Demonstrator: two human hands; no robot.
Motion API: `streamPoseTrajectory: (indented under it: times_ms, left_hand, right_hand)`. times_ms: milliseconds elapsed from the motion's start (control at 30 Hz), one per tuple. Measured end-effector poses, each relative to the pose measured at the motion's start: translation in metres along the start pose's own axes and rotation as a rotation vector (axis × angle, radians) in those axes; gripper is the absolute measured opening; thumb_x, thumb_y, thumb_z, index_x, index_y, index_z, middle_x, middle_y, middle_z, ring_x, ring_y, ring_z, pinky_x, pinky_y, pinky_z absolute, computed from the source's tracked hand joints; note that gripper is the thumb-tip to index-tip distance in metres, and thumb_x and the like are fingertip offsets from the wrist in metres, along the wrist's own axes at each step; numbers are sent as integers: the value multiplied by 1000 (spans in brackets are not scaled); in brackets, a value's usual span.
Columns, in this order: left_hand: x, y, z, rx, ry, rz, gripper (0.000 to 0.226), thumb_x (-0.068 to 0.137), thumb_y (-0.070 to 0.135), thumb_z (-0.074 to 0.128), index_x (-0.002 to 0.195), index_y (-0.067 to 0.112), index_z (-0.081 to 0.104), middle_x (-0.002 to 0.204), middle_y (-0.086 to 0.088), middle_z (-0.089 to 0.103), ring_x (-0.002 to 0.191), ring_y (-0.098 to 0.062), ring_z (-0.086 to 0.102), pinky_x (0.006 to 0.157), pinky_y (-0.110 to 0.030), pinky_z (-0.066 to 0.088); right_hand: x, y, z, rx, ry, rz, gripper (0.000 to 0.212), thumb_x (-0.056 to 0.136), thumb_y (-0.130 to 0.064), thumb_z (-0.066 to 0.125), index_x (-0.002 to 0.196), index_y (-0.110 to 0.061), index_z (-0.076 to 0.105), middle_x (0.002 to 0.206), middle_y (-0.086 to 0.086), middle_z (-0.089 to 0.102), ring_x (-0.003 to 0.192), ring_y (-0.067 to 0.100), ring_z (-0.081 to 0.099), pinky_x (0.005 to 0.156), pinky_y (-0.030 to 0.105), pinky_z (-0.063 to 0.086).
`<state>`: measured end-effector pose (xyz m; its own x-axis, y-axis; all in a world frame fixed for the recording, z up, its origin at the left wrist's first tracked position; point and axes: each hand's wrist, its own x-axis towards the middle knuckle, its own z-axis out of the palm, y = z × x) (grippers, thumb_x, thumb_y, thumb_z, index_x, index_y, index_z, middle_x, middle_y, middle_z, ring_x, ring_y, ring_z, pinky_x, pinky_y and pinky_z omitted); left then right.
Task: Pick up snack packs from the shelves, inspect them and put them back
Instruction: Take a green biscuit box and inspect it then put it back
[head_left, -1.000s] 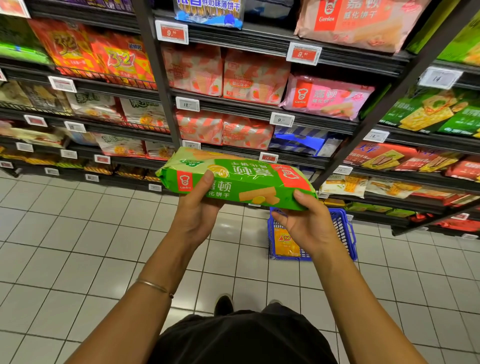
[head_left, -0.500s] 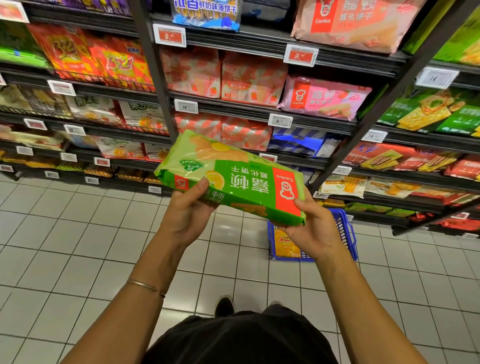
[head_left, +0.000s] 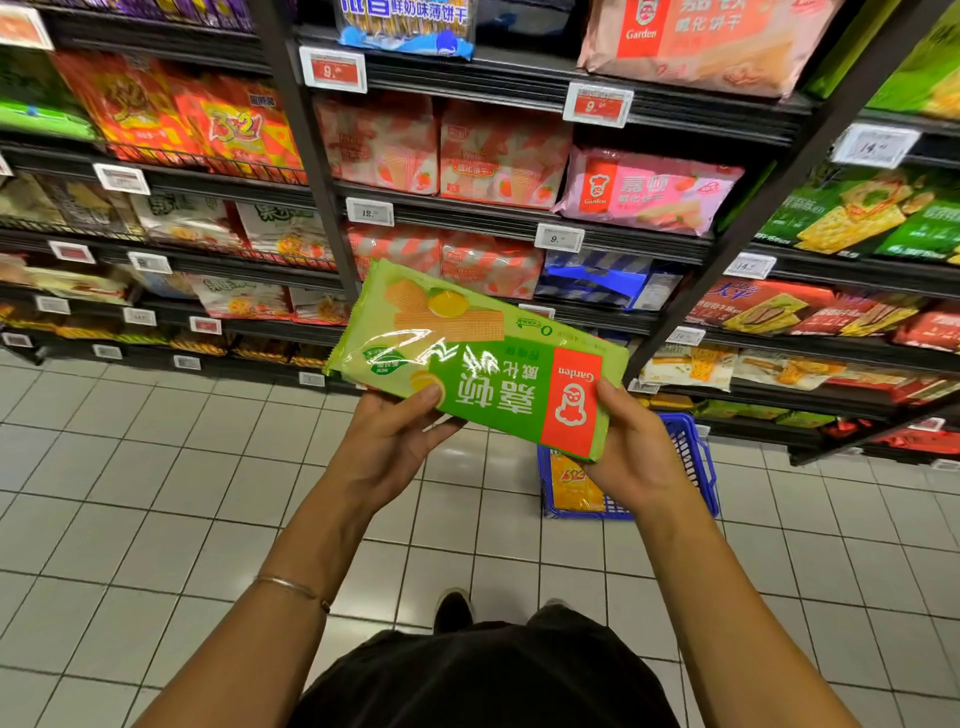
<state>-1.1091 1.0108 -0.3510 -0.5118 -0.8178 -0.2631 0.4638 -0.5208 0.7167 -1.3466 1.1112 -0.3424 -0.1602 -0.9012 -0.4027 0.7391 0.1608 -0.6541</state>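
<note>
The green wafer pack (head_left: 478, 358) is held in front of the shelves (head_left: 524, 218), above the tiled floor (head_left: 130, 493), its printed face turned up toward the camera and its text upside down from this view. It is tilted, the right end lower than the left. The left hand (head_left: 387, 447) grips the left lower edge, the thumb laid on the printed face and the fingers hidden beneath. The right hand (head_left: 631, 452) holds the red-banded end, the thumb pressed against the edge and the fingers curled under the pack. Both grips are closed on the pack; neither is spread.

The step in hand is judged to be inspection. It is done well if the pack is supported from beneath at both ends, so the wafers inside are not bent or crushed, and if only light thumb pressure is used. Glare lies across the film near the middle; a slight change of tilt would probably be needed for the print to be read. A blue basket (head_left: 691, 457) stands on the floor below the right hand, a yellow pack (head_left: 569, 486) inside it. Pink wafer packs (head_left: 649, 189) lie on the shelves behind.
</note>
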Motion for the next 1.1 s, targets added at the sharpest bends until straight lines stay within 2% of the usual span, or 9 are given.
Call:
streamPoseTrajectory:
  times_ms: [133,233,433,633,800,967,1100]
  left_hand:
    - [-2,-2,0,-3,-13,-6,75,86,-1,60,156,8,37,138,-15,63,121,-36,66,94,-52,59]
    - [-3,-3,0,-27,-32,-9,73,86,-2,59,155,9,38,136,-14,66,120,-35,68,91,-49,60]
    - [-4,-4,0,-49,-48,-20,69,86,-3,58,152,10,42,137,-15,65,123,-35,66,95,-51,59]
    - [-5,-3,1,-48,-43,-6,60,86,-2,59,143,14,50,132,-12,69,120,-34,68,95,-52,60]
    - [-5,-1,3,-11,-25,18,57,86,1,60,140,15,48,127,-8,73,114,-30,72,86,-46,62]
    - [-5,0,4,-4,-29,12,62,85,-1,61,144,14,47,130,-10,71,118,-31,70,86,-45,62]
    - [-3,-2,3,-35,-72,11,65,85,-6,57,146,13,47,136,-15,66,125,-34,65,98,-55,57]
  right_hand:
    - [1,-2,1,-85,69,31,52,94,-42,61,140,-19,61,133,12,71,116,28,72,86,45,63]
    - [0,-3,2,-122,91,15,48,93,-47,58,134,-21,65,132,11,72,115,27,72,85,44,64]
    - [-2,-8,3,-147,92,8,53,93,-46,58,140,-21,61,135,12,70,120,30,70,96,51,59]
    - [-5,-7,3,-100,80,16,55,93,-45,59,142,-20,59,136,12,70,119,30,70,88,48,63]
    - [-7,-3,0,-47,61,20,52,94,-42,59,141,-21,58,136,12,69,118,30,71,85,47,63]
    - [-7,-2,-1,-26,54,5,47,94,-40,59,137,-21,62,136,12,70,117,30,72,85,47,63]
    - [-8,-1,-4,26,31,-36,35,94,-32,58,123,-22,75,130,12,73,113,30,73,83,49,63]
